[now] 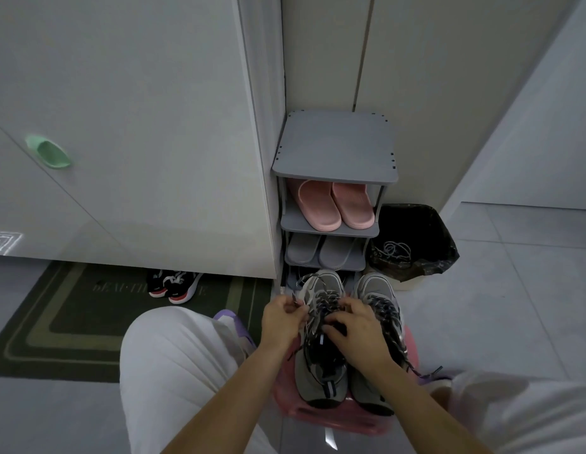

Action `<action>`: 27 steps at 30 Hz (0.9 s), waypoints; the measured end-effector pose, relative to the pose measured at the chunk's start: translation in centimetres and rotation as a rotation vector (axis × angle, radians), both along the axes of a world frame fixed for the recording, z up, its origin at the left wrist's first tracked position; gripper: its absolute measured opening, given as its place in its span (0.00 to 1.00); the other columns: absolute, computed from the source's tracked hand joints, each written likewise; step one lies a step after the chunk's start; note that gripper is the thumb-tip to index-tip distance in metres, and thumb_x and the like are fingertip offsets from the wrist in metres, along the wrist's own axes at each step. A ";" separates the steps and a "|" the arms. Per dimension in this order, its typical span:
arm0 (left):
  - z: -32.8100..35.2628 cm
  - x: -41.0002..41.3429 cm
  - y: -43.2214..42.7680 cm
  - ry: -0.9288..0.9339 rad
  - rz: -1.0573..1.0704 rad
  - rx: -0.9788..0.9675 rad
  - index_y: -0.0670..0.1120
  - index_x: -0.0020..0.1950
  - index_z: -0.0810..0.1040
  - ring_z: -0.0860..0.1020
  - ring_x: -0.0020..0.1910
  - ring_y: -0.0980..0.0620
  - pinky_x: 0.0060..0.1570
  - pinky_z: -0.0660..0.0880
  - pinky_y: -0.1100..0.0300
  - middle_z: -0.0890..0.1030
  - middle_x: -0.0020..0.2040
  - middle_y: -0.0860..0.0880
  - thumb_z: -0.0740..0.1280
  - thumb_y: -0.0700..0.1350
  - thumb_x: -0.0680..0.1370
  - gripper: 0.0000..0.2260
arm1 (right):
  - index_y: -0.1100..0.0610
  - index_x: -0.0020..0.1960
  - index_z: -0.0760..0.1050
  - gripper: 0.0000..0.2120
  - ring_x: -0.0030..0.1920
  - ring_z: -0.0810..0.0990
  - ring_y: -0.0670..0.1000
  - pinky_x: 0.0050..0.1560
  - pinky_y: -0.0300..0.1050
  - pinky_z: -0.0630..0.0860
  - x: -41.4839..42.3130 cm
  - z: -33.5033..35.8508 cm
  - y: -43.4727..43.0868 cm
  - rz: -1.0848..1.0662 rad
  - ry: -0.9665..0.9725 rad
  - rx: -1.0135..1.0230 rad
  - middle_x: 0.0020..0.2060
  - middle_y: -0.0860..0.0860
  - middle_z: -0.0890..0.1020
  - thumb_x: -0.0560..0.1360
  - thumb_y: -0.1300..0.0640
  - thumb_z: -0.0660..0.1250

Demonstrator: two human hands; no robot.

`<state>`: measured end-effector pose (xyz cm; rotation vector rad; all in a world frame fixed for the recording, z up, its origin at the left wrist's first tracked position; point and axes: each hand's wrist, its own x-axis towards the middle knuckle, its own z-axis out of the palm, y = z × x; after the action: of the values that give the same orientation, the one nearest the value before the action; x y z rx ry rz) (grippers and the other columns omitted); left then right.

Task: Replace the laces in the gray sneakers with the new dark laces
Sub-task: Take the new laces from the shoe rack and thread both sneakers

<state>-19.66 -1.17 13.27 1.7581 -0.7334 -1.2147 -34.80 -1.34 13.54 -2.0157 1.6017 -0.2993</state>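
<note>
Left hand (282, 318) pinches dark lace (327, 303); right hand (359, 330) grips lace on gray sneaker (321, 378).

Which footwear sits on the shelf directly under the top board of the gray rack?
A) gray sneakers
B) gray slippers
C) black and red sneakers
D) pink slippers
D: the pink slippers lie side by side on the shelf just beneath the top board of the gray rack, while the gray slippers are one shelf lower.
</note>
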 end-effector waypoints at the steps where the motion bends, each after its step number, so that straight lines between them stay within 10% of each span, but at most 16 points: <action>1: 0.1 0.0 0.0 0.003 -0.027 0.004 0.44 0.38 0.73 0.77 0.32 0.51 0.35 0.76 0.60 0.78 0.33 0.46 0.67 0.30 0.74 0.11 | 0.49 0.57 0.80 0.14 0.67 0.64 0.51 0.67 0.49 0.64 0.2 0.1 0.0 0.003 0.010 0.012 0.66 0.48 0.69 0.74 0.46 0.66; 20: 1.0 0.3 -0.7 -0.284 -0.286 0.039 0.51 0.40 0.76 0.82 0.45 0.46 0.51 0.79 0.52 0.80 0.39 0.46 0.71 0.39 0.73 0.08 | 0.49 0.57 0.80 0.13 0.69 0.61 0.52 0.69 0.49 0.61 1.0 0.6 -0.5 -0.019 -0.009 0.098 0.69 0.48 0.66 0.75 0.48 0.66; 27: 0.9 -0.6 -0.4 -0.430 -0.316 -0.025 0.45 0.46 0.78 0.73 0.34 0.63 0.32 0.68 0.77 0.75 0.34 0.55 0.71 0.41 0.74 0.04 | 0.49 0.58 0.79 0.12 0.69 0.61 0.53 0.69 0.48 0.61 1.2 0.6 -0.7 -0.031 -0.011 0.134 0.69 0.48 0.66 0.76 0.49 0.65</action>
<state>-20.31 -1.55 14.12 1.9573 -1.3112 -1.0245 -33.58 -2.01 14.18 -1.8871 1.6035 -0.2082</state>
